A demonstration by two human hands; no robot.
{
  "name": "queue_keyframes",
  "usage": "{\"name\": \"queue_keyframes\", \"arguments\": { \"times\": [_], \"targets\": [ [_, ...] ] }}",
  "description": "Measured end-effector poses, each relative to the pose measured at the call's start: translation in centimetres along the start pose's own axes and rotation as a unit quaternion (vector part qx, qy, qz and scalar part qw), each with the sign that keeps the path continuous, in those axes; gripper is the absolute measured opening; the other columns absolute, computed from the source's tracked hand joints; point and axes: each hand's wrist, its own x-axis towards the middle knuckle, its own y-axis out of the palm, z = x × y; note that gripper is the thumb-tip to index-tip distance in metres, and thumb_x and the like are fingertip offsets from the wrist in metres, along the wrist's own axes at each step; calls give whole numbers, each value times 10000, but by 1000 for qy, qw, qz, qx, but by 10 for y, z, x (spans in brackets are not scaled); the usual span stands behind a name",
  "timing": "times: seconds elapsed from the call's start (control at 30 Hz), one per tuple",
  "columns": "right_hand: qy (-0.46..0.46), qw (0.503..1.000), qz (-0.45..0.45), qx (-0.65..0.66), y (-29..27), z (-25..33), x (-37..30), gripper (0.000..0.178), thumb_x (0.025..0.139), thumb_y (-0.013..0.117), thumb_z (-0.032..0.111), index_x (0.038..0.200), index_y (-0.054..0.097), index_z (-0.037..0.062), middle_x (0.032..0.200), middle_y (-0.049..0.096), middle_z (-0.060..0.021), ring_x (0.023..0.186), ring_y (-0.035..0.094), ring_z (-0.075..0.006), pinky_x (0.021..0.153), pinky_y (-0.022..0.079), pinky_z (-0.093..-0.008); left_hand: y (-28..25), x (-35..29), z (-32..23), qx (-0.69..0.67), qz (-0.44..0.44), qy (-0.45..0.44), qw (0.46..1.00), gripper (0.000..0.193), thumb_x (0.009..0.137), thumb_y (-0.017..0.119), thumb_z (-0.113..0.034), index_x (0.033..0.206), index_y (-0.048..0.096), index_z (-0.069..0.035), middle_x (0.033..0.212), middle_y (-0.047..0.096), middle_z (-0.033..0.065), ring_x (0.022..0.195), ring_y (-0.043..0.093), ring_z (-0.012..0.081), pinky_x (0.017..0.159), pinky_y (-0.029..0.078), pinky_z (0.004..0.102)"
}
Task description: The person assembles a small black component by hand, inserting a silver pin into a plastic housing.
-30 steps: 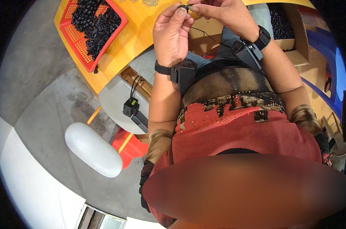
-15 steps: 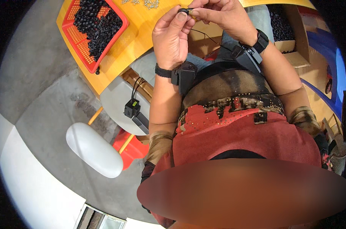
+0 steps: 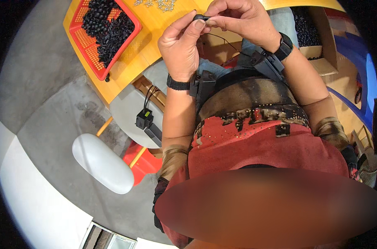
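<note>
A small black part, rounded at its left end, is pinched between the thumb and fingers of my left hand. My right hand closes its thumb and forefinger at the part's right end, so both hands meet on it above the near table edge. What exactly the right fingertips grip is partly hidden by them. To the left, a red plastic basket holds black round pieces and black elongated pieces. Small shiny metal pieces lie on the yellow table beyond my left hand.
A cardboard box with many small black pieces stands at the right, beside a blue chair. On the left are a grey-white chair and a small black device with cables. One black piece lies by the basket's near corner.
My left hand has shifted slightly left and turned, its wrist a little lower. My right fingers have changed their hold at the part's right end. The black part stays between both hands.
</note>
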Motion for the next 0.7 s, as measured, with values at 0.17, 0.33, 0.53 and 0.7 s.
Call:
{"name": "queue_keyframes", "arguments": {
  "times": [0.17, 0.33, 0.53, 0.7],
  "targets": [
    [-112, 991, 68, 10, -3, -7, 5, 91, 931, 734, -29, 1016, 702, -26, 941, 731, -65, 851, 710, -133, 773, 572, -253, -4, 0, -2, 8, 14, 7, 1000, 274, 910, 767, -1, 1178, 723, 38, 985, 753, 133, 790, 728, 192, 766, 616, 304],
    [-3, 999, 43, -29, -6, 6, 3, 105, 917, 755, -21, 1008, 703, -20, 911, 732, -54, 848, 707, -122, 769, 574, -251, -1, -1, -2, 8, 26, 6, 1000, 273, 920, 766, -17, 1188, 729, 23, 993, 750, 103, 809, 715, 161, 766, 603, 283],
    [22, 996, 89, -14, -13, 15, 7, 128, 905, 777, -7, 1009, 701, -5, 894, 735, -45, 810, 682, -92, 716, 546, -229, -18, 0, 5, 53, 92, 33, 994, 288, 980, 685, -16, 1267, 687, 11, 1097, 738, 133, 926, 713, 214, 836, 613, 368],
    [57, 988, 131, 57, -13, 20, 14, 179, 905, 782, -1, 1062, 697, 11, 933, 700, -15, 813, 646, -73, 707, 509, -204, -2, -3, -5, 26, 76, 22, 997, 269, 917, 764, -4, 1177, 705, 27, 1058, 738, 100, 867, 699, 139, 773, 589, 273]
  ]
}}
